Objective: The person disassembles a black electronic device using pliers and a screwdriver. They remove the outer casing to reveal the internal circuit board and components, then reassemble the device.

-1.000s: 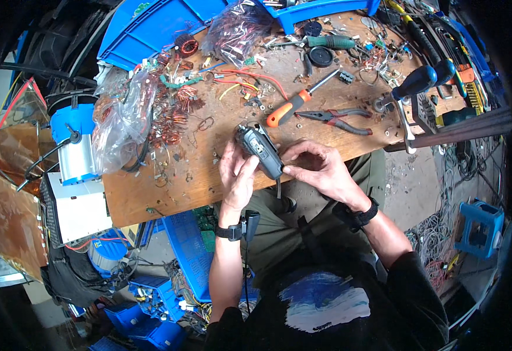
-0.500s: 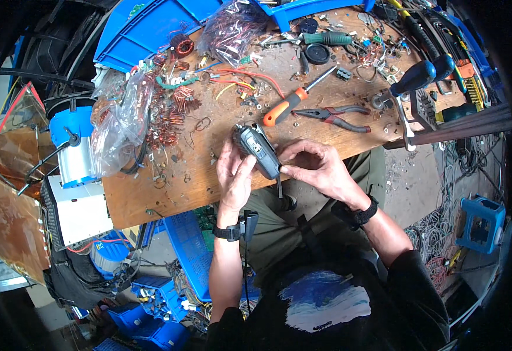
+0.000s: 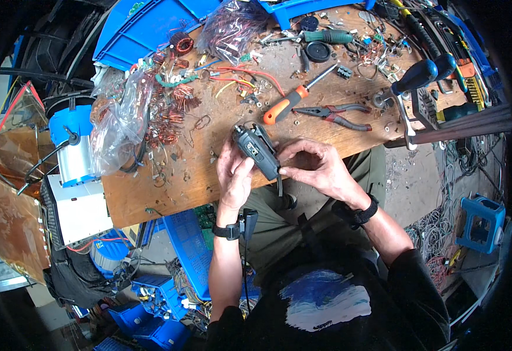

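A dark handheld two-way radio [image 3: 256, 151] is tilted over the front edge of the wooden table, a side with small metal contacts facing up. My left hand [image 3: 232, 178] wraps round its left side, thumb on the casing. My right hand [image 3: 317, 168] pinches its lower end between thumb and forefinger, near a short dark strap hanging down. Just beyond the radio lie an orange-handled screwdriver [image 3: 285, 107] and dark red-handled pliers [image 3: 335, 116], neither touched.
Copper coils [image 3: 168, 120] and a clear plastic bag [image 3: 121, 131] are heaped on the left. A green screwdriver [image 3: 328, 37] lies among small parts at the back. An upright tool with a blue handle [image 3: 415, 77] stands right. Below the table is a blue crate [image 3: 189, 251].
The radio has rolled in my left hand, so a different side with contacts now faces up. Both hands stay in nearly the same place.
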The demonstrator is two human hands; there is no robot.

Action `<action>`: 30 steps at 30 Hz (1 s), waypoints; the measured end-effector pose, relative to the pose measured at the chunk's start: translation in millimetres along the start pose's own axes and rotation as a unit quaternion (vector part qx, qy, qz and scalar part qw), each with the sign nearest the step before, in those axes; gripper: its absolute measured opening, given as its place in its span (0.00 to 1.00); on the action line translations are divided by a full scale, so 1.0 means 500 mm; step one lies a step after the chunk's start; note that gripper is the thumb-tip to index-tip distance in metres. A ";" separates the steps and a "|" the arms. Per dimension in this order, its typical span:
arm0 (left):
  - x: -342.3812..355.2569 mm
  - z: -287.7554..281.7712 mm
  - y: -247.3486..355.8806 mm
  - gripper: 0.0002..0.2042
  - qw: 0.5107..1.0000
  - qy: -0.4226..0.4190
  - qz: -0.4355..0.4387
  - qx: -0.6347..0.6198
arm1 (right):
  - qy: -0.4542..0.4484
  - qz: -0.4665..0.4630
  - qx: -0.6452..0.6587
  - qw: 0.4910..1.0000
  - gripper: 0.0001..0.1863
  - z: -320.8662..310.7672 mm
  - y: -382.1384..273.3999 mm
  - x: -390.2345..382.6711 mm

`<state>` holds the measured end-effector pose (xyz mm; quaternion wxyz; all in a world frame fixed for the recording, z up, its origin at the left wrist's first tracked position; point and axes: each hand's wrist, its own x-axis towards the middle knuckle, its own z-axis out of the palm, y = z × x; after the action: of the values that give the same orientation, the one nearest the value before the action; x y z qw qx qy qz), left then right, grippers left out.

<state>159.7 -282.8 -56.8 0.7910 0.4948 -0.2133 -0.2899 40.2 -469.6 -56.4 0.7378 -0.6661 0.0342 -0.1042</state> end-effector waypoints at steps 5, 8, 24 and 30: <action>-0.011 -0.009 -0.003 0.34 1.000 0.012 0.000 -0.026 | -0.007 -0.127 -0.126 0.984 0.24 0.008 -0.026 -0.004; -0.023 0.032 0.017 0.35 0.999 0.015 -0.003 -0.028 | 0.002 -0.089 -0.064 0.994 0.30 0.019 -0.037 -0.035; -0.176 0.209 0.023 0.40 0.988 0.040 0.020 0.146 | 0.002 0.062 0.147 0.987 0.41 -0.010 -0.104 -0.229; -0.187 0.211 0.022 0.40 0.992 0.046 -0.002 0.120 | 0.001 0.074 0.121 0.990 0.41 -0.011 -0.102 -0.237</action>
<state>27.0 -285.9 -7.5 0.7345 0.5993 -0.2086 -0.2405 -82.1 -456.1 -16.9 0.8188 -0.5671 0.0708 -0.0534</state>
